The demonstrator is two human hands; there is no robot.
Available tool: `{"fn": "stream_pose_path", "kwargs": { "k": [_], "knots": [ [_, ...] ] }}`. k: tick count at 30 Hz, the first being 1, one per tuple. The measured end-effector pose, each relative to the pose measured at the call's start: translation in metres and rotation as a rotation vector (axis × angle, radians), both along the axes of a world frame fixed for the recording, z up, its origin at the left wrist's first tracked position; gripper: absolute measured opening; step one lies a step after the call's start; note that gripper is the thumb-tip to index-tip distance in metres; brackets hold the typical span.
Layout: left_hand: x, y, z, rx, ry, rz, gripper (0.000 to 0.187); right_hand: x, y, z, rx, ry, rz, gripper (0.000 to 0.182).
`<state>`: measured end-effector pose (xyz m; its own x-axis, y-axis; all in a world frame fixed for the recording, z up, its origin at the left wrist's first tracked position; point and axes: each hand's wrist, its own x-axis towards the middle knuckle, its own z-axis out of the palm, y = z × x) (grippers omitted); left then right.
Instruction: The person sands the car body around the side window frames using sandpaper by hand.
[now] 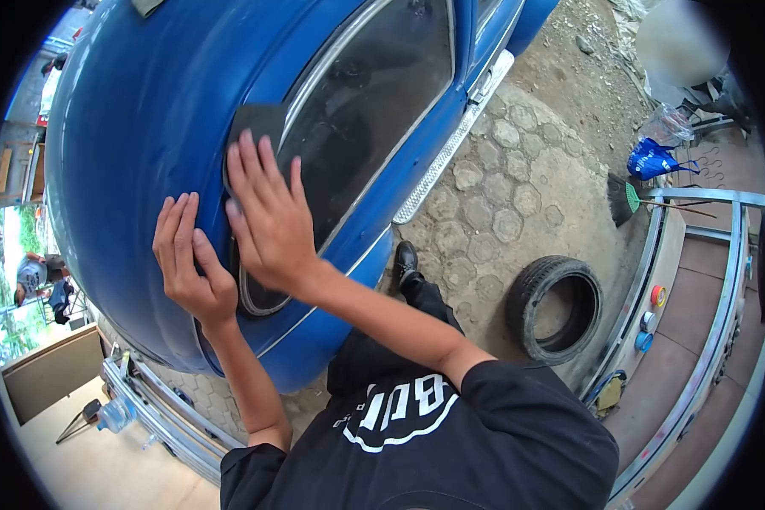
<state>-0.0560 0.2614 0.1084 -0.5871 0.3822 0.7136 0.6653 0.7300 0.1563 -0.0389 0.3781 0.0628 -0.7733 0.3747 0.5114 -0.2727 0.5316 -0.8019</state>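
The rounded blue body of a car (127,153) fills the upper left, with a dark side window (365,110) in a bright trim. My right hand (268,212) lies with its fingers stretched over a dark grey sheet (259,119) that looks like sandpaper, pressing it to the paint beside the window's edge. Part of the sheet is hidden under the fingers. Just left of it, my left hand (197,268) rests on the blue panel with its fingers extended and nothing in it.
A loose tyre (555,310) lies on the hexagon-paved ground (493,183) at my right. Beyond it are a metal frame (697,340) with tape rolls, a broom (625,200) and a blue bag (654,159). A plastic bottle (115,414) sits lower left; another person (42,276) is at far left.
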Motion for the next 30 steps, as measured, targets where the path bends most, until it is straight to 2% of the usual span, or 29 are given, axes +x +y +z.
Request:
{"fn": "stream_pose_path", "kwargs": {
  "k": [4, 6, 9, 14, 17, 19, 26, 29, 30],
  "knots": [
    [0.007, 0.001, -0.004, 0.012, -0.051, 0.008, 0.035, -0.042, 0.047, 0.023, -0.093, 0.078, -0.098, 0.057],
    [0.014, -0.001, -0.007, 0.057, -0.094, 0.014, 0.035, -0.037, 0.038, 0.021, -0.138, 0.101, -0.119, 0.058],
    [0.016, 0.000, -0.004, 0.135, -0.146, 0.010, 0.035, 0.001, -0.001, 0.008, -0.056, -0.002, 0.061, 0.058],
    [0.015, -0.002, -0.001, 0.166, -0.152, -0.040, 0.037, -0.012, 0.004, 0.006, 0.101, -0.012, -0.085, 0.058],
    [0.015, -0.004, -0.002, 0.198, -0.151, -0.087, 0.037, -0.014, -0.017, 0.010, -0.074, 0.019, -0.126, 0.057],
    [0.013, -0.005, -0.002, 0.206, -0.143, -0.115, 0.037, -0.012, -0.026, 0.011, -0.083, 0.001, -0.126, 0.058],
    [0.014, -0.009, -0.003, 0.216, -0.150, -0.157, 0.038, -0.054, 0.009, 0.039, -0.276, 0.046, -0.261, 0.058],
    [0.010, -0.008, -0.006, 0.212, -0.128, -0.179, 0.037, -0.022, -0.020, 0.016, -0.087, -0.052, -0.188, 0.057],
    [0.009, -0.008, -0.006, 0.211, -0.126, -0.188, 0.037, -0.016, -0.023, 0.016, -0.098, -0.091, -0.164, 0.057]
  ]
}}
